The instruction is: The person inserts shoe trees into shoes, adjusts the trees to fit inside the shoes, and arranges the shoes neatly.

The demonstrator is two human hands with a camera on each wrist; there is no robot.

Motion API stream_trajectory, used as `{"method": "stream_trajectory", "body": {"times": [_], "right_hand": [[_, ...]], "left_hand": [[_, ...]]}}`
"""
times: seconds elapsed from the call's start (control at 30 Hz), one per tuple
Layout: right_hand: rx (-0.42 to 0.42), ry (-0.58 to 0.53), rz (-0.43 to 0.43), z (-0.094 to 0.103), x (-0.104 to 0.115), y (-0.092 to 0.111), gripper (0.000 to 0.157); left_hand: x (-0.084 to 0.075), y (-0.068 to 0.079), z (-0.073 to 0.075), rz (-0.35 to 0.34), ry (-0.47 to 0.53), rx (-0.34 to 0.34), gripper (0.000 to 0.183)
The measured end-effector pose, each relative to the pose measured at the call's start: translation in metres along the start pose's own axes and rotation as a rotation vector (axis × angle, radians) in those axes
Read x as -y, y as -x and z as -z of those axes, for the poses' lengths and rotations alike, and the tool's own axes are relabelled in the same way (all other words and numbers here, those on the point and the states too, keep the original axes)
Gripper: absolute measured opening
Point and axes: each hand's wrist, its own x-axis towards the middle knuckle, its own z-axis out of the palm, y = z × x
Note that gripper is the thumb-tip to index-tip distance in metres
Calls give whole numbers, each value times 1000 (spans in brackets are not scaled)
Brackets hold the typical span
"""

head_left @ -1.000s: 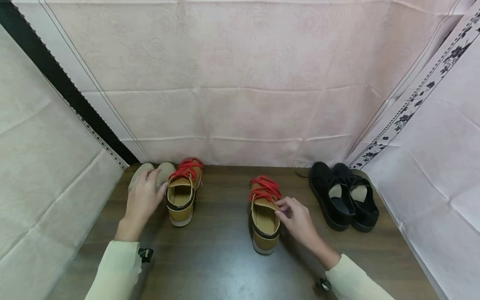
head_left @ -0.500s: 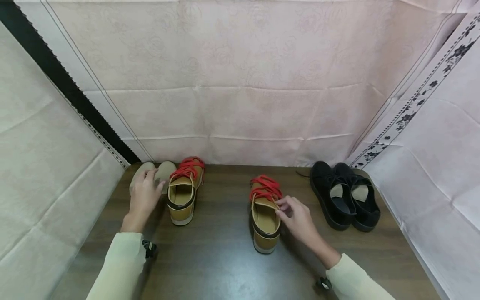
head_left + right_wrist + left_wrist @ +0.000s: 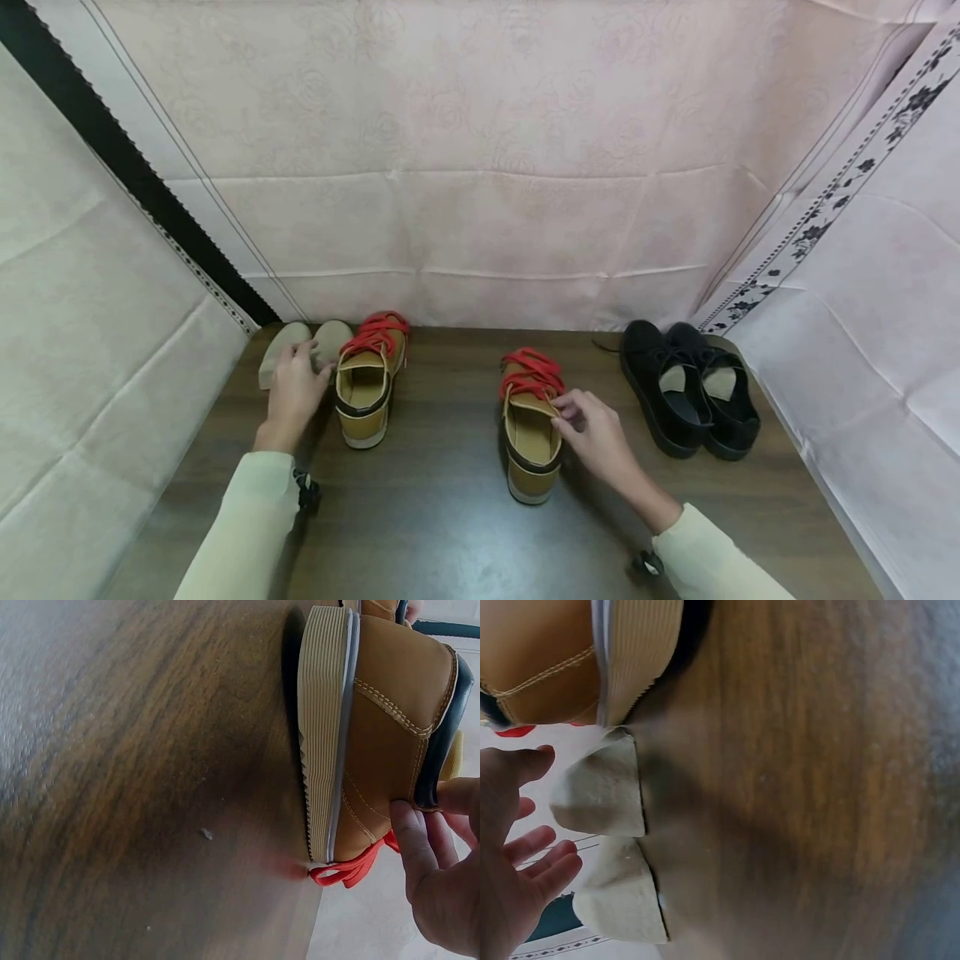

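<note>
A tan sneaker with red laces [image 3: 531, 450] stands near the middle of the wooden surface, heel towards me. My right hand [image 3: 596, 437] pinches the right side of its collar between thumb and fingers; the right wrist view shows this grip on the tan sneaker [image 3: 390, 742]. Its mate, another tan sneaker [image 3: 363, 400], stands apart at the left. Over a pair of beige slippers [image 3: 281, 354] beside it hovers my left hand [image 3: 292, 396], its fingers loosely bent and holding nothing. In the left wrist view, a gap shows between the left hand [image 3: 517, 855] and the beige slippers [image 3: 604, 787].
Black lace-up shoes [image 3: 678, 400] stand side by side at the back right, a loose lace trailing behind them. Pale cloth [image 3: 480, 167] hangs along the back and both sides of the brown wooden surface [image 3: 420, 517].
My left forearm has shifted forward and slightly right, while the left fingers stay by the slippers. The right hand keeps its pinch on the sneaker, which has not moved.
</note>
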Motion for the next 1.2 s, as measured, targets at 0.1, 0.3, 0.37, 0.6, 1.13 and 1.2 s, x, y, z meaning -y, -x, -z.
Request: {"method": "stream_trajectory", "body": {"times": [0.1, 0.3, 0.37, 0.6, 1.13, 1.2], "right_hand": [[3, -3, 9, 0, 1, -1, 23], [11, 2, 0, 1, 2, -1, 23], [15, 1, -5, 1, 2, -1, 23], [17, 8, -9, 1, 2, -1, 23], [10, 9, -15, 0, 1, 0, 23], [9, 8, -14, 1, 2, 0, 23]], "left_hand": [[2, 0, -2, 22, 8, -4, 47], [6, -2, -8, 35, 15, -4, 46], [8, -3, -10, 40, 9, 0, 46], [10, -4, -19, 54, 4, 9, 41], [6, 2, -21, 132, 39, -3, 41], [7, 2, -21, 134, 45, -14, 41]]}}
